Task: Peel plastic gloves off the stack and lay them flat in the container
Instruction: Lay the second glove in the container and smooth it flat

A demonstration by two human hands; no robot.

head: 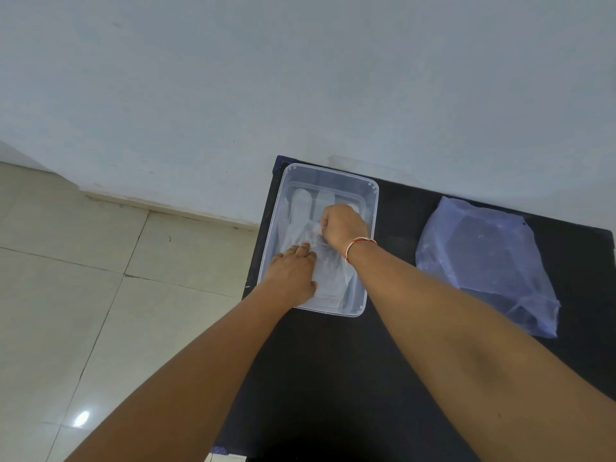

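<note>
A clear plastic container (370, 208) stands at the far left of a black table (333, 378). Inside it lies a thin transparent plastic glove (301, 208), its fingers pointing away from me. My left hand (293, 275) rests flat on the glove's near part, fingers together, pressing it down. My right hand (343, 226) is inside the container with its fingers pinched on the glove's plastic near the middle. The stack of plastic gloves (486, 265), a bluish translucent pile, lies on the table to the right of the container.
A pale wall rises directly behind the table. Light floor tiles (83, 278) lie to the left, beyond the table's left edge. Bare black tabletop shows between the container and the stack and in front of them.
</note>
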